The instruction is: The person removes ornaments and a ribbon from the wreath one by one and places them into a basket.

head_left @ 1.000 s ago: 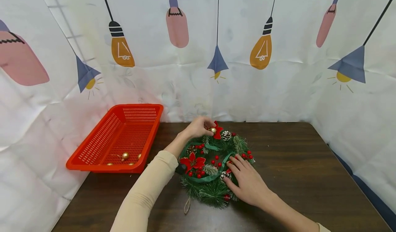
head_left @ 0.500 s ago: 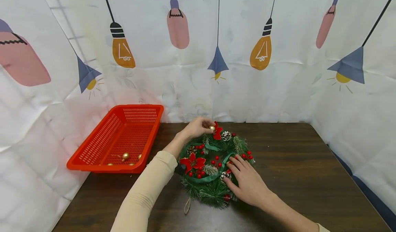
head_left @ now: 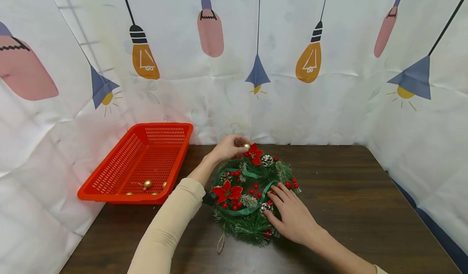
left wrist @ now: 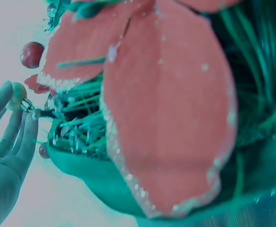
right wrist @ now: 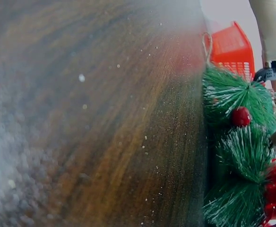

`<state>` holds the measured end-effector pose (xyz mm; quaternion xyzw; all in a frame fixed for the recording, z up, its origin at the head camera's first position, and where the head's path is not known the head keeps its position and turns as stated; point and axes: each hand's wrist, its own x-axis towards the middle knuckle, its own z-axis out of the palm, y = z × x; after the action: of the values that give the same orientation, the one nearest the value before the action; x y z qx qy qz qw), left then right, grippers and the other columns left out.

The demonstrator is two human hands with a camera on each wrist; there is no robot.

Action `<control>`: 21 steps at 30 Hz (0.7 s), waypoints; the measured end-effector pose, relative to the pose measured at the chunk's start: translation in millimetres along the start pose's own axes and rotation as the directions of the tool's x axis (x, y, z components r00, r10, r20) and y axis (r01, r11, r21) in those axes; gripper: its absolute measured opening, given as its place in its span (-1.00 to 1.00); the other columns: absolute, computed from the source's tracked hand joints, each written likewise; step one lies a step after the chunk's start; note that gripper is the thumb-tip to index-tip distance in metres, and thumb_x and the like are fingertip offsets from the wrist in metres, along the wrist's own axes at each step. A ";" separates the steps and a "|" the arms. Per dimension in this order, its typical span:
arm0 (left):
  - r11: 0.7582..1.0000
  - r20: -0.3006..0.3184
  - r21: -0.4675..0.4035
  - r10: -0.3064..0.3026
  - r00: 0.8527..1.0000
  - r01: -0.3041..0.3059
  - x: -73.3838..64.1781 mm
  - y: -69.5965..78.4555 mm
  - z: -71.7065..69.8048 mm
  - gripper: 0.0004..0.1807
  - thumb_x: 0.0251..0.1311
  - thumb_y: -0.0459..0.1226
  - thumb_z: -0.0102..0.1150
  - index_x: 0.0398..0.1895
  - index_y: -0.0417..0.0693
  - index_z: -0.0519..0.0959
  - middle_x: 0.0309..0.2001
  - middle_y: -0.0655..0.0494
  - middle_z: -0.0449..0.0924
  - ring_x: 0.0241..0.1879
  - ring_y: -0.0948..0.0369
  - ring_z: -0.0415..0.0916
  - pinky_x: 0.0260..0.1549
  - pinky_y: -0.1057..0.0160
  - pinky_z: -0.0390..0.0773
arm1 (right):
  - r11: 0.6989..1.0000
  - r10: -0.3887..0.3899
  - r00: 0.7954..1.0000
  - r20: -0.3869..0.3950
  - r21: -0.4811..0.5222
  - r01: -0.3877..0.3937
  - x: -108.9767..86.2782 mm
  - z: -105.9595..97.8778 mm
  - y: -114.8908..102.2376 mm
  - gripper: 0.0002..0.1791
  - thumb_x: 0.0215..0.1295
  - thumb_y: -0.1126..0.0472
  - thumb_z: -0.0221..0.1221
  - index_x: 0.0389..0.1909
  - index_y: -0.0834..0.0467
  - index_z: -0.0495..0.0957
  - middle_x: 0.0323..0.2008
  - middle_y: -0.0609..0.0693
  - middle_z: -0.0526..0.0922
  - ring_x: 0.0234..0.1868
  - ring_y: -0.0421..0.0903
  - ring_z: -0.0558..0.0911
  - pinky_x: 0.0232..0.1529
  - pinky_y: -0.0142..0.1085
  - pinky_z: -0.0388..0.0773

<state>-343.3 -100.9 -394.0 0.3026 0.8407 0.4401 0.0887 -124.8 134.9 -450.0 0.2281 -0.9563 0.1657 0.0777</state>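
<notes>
A green Christmas wreath (head_left: pixel 252 225) with red poinsettias, berries and pine cones lies on the table. At its far side my left hand (head_left: pixel 228 147) pinches a small gold ball ornament (head_left: pixel 247 146) between thumb and fingers, beside the upper poinsettia (head_left: pixel 253 154). In the left wrist view the gold ball (left wrist: pixel 17 94) has a metal cap turned toward the wreath, and a large poinsettia petal (left wrist: pixel 168 113) fills the middle. My right hand (head_left: pixel 294 217) rests on the wreath's right side, fingers spread over a frosted pine cone (head_left: pixel 265 208) and the green ribbon.
A red plastic basket (head_left: pixel 157 144) with several gold balls (head_left: pixel 147 184) stands left on the dark wooden table (head_left: pixel 351 193). A twine loop (head_left: pixel 220 243) sticks out from the wreath's near side. A white printed curtain (head_left: pixel 226 111) closes off the back and sides.
My left hand has moved a little left and away with the gold ball. More of the upper poinsettia shows now. The right hand stays put on the wreath.
</notes>
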 end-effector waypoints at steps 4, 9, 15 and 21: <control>1.000 -0.028 -0.006 -0.019 0.999 0.019 -0.9 -1.8 -4.6 -0.68 0.41 -0.29 0.28 0.17 -0.17 0.62 0.04 -0.03 0.64 0.04 0.03 0.57 -0.03 0.06 0.61 | 1.000 -0.001 1.000 0.001 -0.001 0.001 0.3 0.0 0.3 -0.35 0.54 -0.16 0.09 0.35 0.27 0.51 0.43 0.23 0.38 0.53 0.25 0.18 0.44 0.20 0.16; 1.000 -0.057 -0.014 -0.026 0.998 0.025 -3.8 0.3 -10.9 -0.68 0.40 -0.30 0.29 0.17 -0.18 0.63 0.07 -0.08 0.63 0.06 -0.02 0.56 -0.03 0.05 0.62 | 1.000 -0.001 1.000 0.000 -0.005 0.001 0.7 0.1 1.0 -0.35 0.54 -0.17 0.09 0.35 0.27 0.51 0.43 0.23 0.38 0.53 0.25 0.18 0.45 0.19 0.15; 0.999 -0.074 -0.030 -0.035 0.997 0.033 -7.5 -0.7 -15.7 -0.68 0.40 -0.32 0.28 0.16 -0.20 0.62 0.06 -0.12 0.63 0.05 -0.05 0.56 -0.04 0.02 0.62 | 1.000 -0.006 1.000 -0.007 -0.006 0.005 0.7 -0.2 1.5 -0.35 0.53 -0.16 0.10 0.35 0.27 0.51 0.43 0.23 0.39 0.53 0.25 0.18 0.45 0.19 0.15; 0.998 -0.094 -0.037 -0.051 0.994 0.048 -13.5 -6.0 -19.6 -0.68 0.40 -0.31 0.28 0.17 -0.19 0.62 0.04 -0.09 0.64 0.03 -0.02 0.58 -0.05 0.02 0.63 | 1.000 -0.004 1.000 -0.001 -0.004 0.004 0.6 -0.6 1.6 -0.36 0.53 -0.15 0.11 0.35 0.26 0.51 0.43 0.23 0.39 0.53 0.25 0.19 0.45 0.19 0.15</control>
<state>-343.3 -124.9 -388.7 0.2590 0.8433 0.4663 0.0649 -126.1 136.1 -449.8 0.2295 -0.9562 0.1637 0.0792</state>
